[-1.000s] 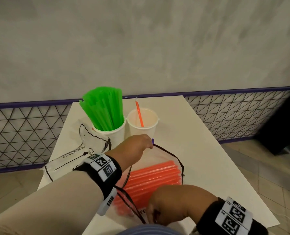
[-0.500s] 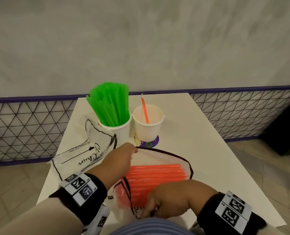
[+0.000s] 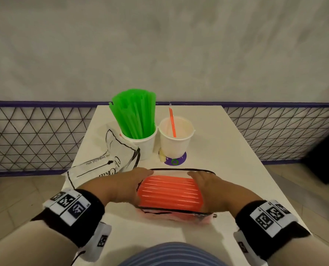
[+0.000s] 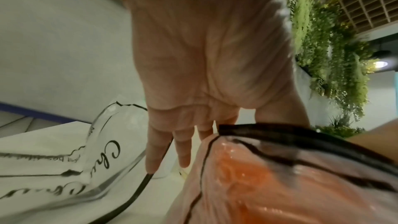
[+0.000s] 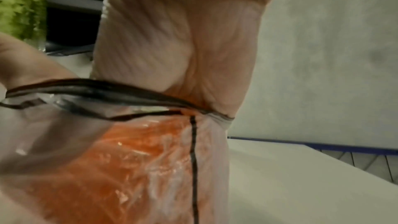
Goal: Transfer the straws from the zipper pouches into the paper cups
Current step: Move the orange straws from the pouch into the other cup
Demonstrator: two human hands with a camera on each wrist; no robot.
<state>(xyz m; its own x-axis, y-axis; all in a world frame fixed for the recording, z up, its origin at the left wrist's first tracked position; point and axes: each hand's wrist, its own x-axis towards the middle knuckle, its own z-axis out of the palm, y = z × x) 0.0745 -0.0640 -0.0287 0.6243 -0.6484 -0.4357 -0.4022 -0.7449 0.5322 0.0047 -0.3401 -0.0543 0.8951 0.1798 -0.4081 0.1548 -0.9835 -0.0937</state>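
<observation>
A clear zipper pouch (image 3: 169, 192) full of orange straws lies crosswise on the white table (image 3: 227, 150). My left hand (image 3: 129, 186) presses flat against its left end and my right hand (image 3: 207, 189) against its right end. In the left wrist view, the left hand (image 4: 204, 57) has straight fingers beside the pouch (image 4: 280, 185). In the right wrist view, the right hand (image 5: 172, 40) has its palm on the pouch (image 5: 118, 159) and its fingers are hidden. Behind stand a paper cup (image 3: 140, 144) packed with green straws (image 3: 134, 114) and a second cup (image 3: 176, 143) with one orange straw (image 3: 172, 120).
An empty clear pouch (image 3: 102, 162) with black lettering lies to the left of the cups, also seen as the empty pouch (image 4: 64, 151). A purple round sticker (image 3: 176, 161) sits under the right cup. A wire fence (image 3: 35, 139) and a grey wall stand behind the table.
My left hand drew back from the cups to the pouch's left end. My right hand moved from the near edge to its right end. The pouch now sits squarely between both palms.
</observation>
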